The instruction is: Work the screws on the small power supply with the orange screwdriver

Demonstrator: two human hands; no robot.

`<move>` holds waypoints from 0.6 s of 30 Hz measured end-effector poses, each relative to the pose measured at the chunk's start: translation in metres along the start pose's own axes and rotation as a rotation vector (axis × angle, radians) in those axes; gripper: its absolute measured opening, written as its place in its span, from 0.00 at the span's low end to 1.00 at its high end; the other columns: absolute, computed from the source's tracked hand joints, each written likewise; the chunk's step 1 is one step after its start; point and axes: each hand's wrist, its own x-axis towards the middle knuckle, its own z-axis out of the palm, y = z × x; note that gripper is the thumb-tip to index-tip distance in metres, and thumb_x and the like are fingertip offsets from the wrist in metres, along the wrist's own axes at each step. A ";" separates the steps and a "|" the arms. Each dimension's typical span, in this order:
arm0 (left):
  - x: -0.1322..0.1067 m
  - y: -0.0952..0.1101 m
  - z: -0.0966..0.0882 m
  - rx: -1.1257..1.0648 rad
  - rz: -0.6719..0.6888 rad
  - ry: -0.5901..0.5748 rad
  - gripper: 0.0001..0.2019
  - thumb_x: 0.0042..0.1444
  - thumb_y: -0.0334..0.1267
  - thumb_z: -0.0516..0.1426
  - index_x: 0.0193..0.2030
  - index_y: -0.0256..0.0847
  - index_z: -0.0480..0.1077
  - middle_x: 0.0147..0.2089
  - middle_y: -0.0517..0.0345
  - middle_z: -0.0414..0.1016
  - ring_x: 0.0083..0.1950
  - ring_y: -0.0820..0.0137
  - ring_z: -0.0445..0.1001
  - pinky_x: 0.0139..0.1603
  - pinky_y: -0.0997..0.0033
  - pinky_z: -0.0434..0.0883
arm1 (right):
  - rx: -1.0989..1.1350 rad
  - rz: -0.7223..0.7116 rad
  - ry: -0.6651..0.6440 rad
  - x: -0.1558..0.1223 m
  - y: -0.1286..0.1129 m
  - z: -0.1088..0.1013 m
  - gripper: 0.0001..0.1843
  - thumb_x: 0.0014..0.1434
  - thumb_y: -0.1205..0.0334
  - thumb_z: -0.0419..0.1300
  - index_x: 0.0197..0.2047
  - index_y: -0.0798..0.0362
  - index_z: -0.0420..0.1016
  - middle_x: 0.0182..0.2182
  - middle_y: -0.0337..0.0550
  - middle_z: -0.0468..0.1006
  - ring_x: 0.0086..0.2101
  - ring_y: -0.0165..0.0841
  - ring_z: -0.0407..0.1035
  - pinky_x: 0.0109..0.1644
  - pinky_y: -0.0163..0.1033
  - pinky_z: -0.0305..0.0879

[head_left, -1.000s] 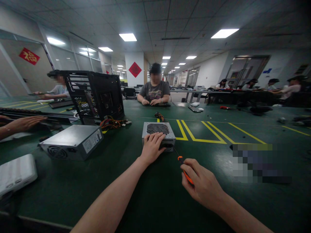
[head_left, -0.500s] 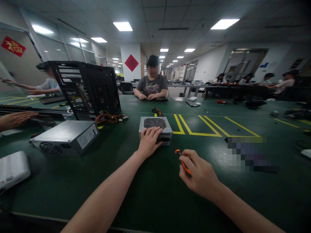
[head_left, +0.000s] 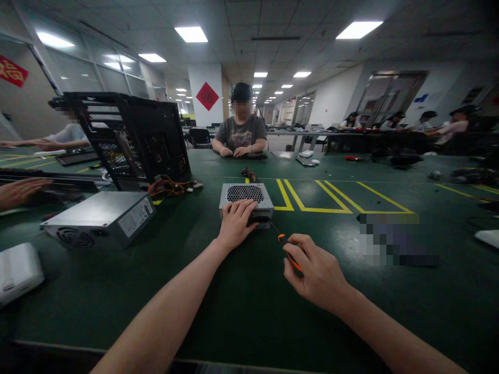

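A small silver power supply [head_left: 249, 197] with a mesh top sits on the green table [head_left: 241, 291] straight ahead. My left hand [head_left: 235, 224] lies over its near left corner, fingers curled on the top edge, holding it in place. My right hand [head_left: 315, 270] is closed round the orange handle of a screwdriver [head_left: 286, 249]. The thin shaft points up and left, and its tip touches the unit's near face at the lower right.
A larger grey power supply [head_left: 99, 218] lies to the left, behind it an open black computer case [head_left: 128, 137] with loose coloured wires [head_left: 171, 186]. A white box [head_left: 15, 272] sits at the far left. Another person's hand [head_left: 21, 191] rests at the left edge. Someone sits opposite [head_left: 241, 132]. Yellow floor-style lines [head_left: 319, 197] mark the table.
Both hands keep their grip and place on the unit and screwdriver. The camera has tilted up a little, so everything sits slightly higher in the picture.
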 end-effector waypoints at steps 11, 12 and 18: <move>0.000 0.000 0.000 0.029 -0.001 0.008 0.26 0.50 0.41 0.58 0.57 0.45 0.59 0.57 0.53 0.65 0.58 0.62 0.59 0.53 0.59 0.55 | -0.108 -0.007 0.083 0.002 0.011 -0.004 0.08 0.58 0.66 0.50 0.40 0.57 0.67 0.32 0.44 0.70 0.25 0.24 0.63 0.27 0.30 0.59; 0.000 0.001 -0.001 0.027 -0.003 0.007 0.26 0.50 0.41 0.58 0.57 0.45 0.59 0.57 0.53 0.65 0.58 0.61 0.59 0.53 0.59 0.55 | -0.099 0.005 0.060 0.002 0.009 -0.005 0.09 0.58 0.65 0.50 0.40 0.57 0.67 0.33 0.45 0.70 0.26 0.24 0.63 0.27 0.30 0.59; 0.000 0.001 0.000 0.006 -0.016 0.004 0.24 0.51 0.42 0.56 0.56 0.45 0.59 0.57 0.52 0.64 0.58 0.61 0.59 0.54 0.58 0.54 | -0.031 -0.079 -0.022 0.001 0.001 -0.003 0.11 0.57 0.67 0.48 0.43 0.57 0.66 0.41 0.51 0.68 0.31 0.28 0.65 0.31 0.33 0.63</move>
